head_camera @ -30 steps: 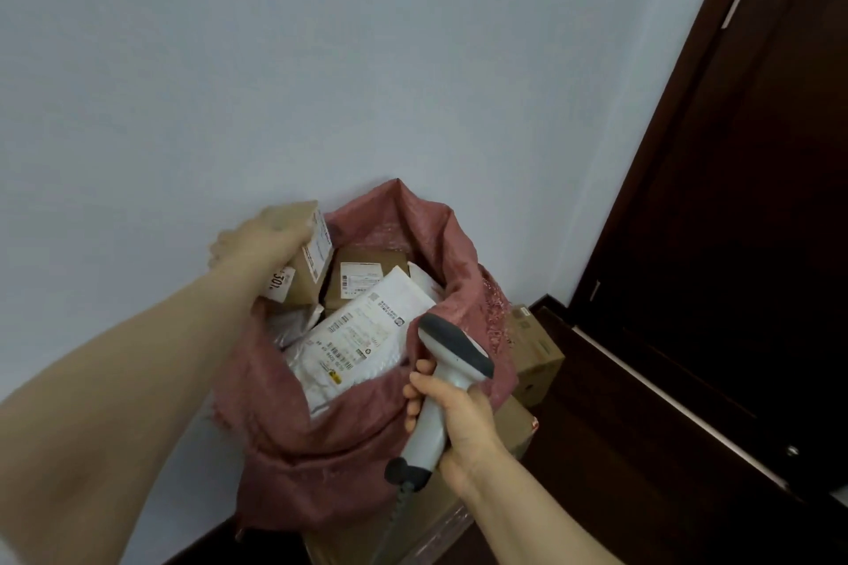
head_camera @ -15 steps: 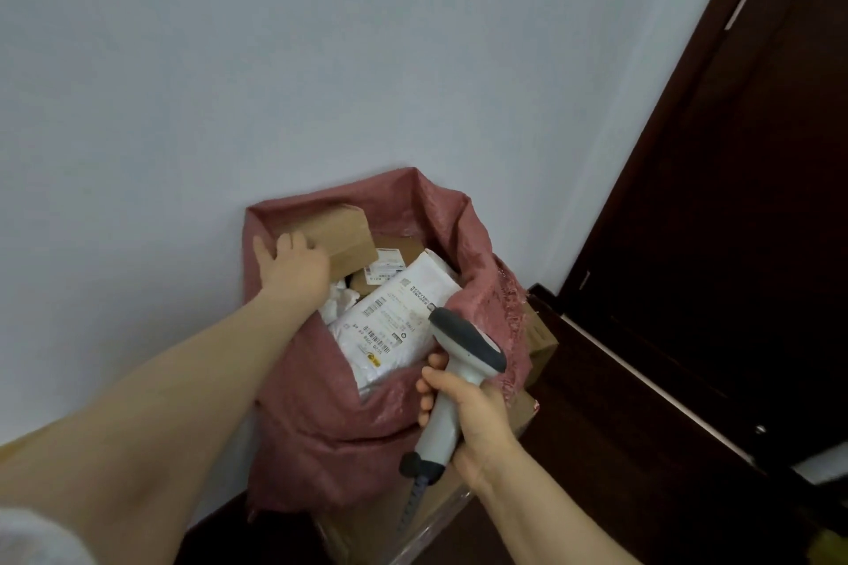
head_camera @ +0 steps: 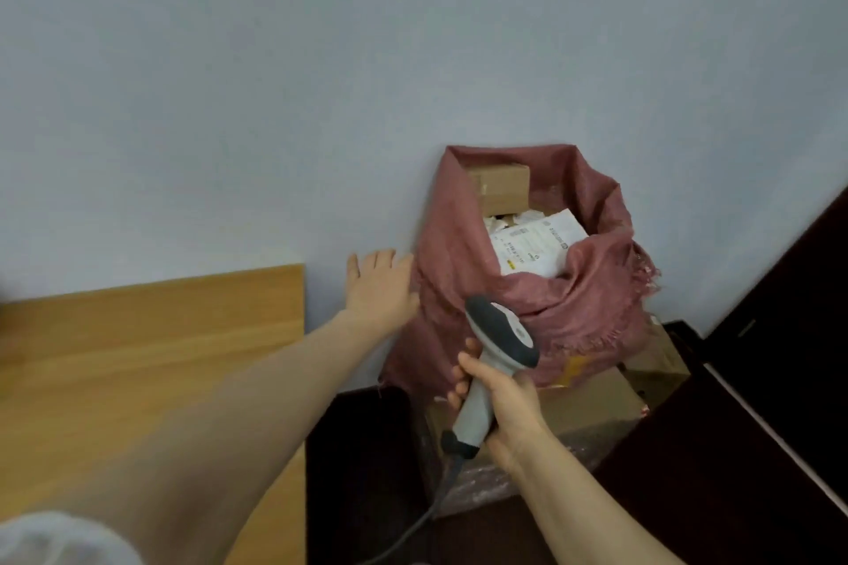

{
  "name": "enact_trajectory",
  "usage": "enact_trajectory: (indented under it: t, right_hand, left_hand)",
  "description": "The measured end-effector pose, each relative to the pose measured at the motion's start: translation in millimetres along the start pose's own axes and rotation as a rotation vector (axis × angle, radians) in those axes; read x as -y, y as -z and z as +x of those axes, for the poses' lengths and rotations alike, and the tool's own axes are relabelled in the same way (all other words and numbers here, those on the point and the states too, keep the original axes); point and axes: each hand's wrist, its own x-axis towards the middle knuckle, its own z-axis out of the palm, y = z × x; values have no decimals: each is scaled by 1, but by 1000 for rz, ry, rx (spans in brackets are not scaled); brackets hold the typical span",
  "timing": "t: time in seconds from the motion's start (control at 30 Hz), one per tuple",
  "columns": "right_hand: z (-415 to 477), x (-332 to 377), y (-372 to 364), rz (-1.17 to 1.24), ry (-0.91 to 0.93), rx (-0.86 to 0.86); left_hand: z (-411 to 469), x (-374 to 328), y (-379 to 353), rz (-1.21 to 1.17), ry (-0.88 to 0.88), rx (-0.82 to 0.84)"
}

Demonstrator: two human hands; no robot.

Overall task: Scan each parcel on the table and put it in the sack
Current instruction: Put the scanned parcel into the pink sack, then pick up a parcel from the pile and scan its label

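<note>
A dull red woven sack point(head_camera: 592, 312) stands against the wall, filled to its mouth. At the top of it lies a brown cardboard box point(head_camera: 502, 188), with a white labelled mailer point(head_camera: 537, 245) in front of it. My left hand point(head_camera: 378, 289) is empty, fingers straight, just left of the sack's side. My right hand point(head_camera: 502, 404) grips the handle of a grey and white barcode scanner point(head_camera: 498, 358) in front of the sack, its head pointing up and right. Its cable trails down.
The sack sits on a large cardboard box point(head_camera: 592, 408) wrapped in plastic; another box point(head_camera: 661, 358) is behind it. A wooden table point(head_camera: 137, 358) fills the left. A dark door and dark wood surface point(head_camera: 757, 427) lie to the right.
My left hand let go of the brown box inside the sack and drew back out to the left. The view swung left, bringing the table into sight.
</note>
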Motion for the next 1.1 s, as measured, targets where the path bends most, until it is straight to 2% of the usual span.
enact_trajectory:
  t: [0.13,0.27,0.43,0.67,0.8,1.1]
  right_hand:
    - [-46,-71,-29,-91,-138,119]
    - [-90,-124,-90,-171,-291,303]
    - [-137,-175,-181,-193,-361,462]
    - [-191,-286,-333,-172,-498,547]
    - [-230,-347,-406,-244,-560,599]
    - [-245,-415,-527,-435,-492,797]
  left_hand:
    - [-111,64,-6,-34,191,154]
    - [-202,146,8,-11,416,200]
    - [-283,258,40,-29,658,123]
    - [-401,423,85,-46,896,32]
    - [-469,511,102,-79,1054,19]
    - [-506,644,123,-120,1214,-60]
